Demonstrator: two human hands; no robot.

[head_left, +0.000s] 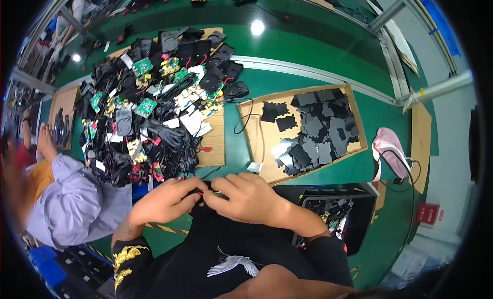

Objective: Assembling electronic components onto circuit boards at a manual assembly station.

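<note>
My left hand and my right hand meet at the near edge of the green table, their fingers closed and almost touching. Between the fingertips a little red and yellow-green shows, but the small part itself is mostly hidden. Just beyond my left hand lies a large heap of black cables, green circuit boards and black plastic housings on a cardboard sheet. A shallow cardboard tray with many flat black sheet pieces lies beyond my right hand.
A pink-and-white cloth item sits to the right, with a black cord beside it. Below the table edge at right stands a black bin with more parts. A co-worker in a lavender sleeve is at my left. A metal rail runs behind the tray.
</note>
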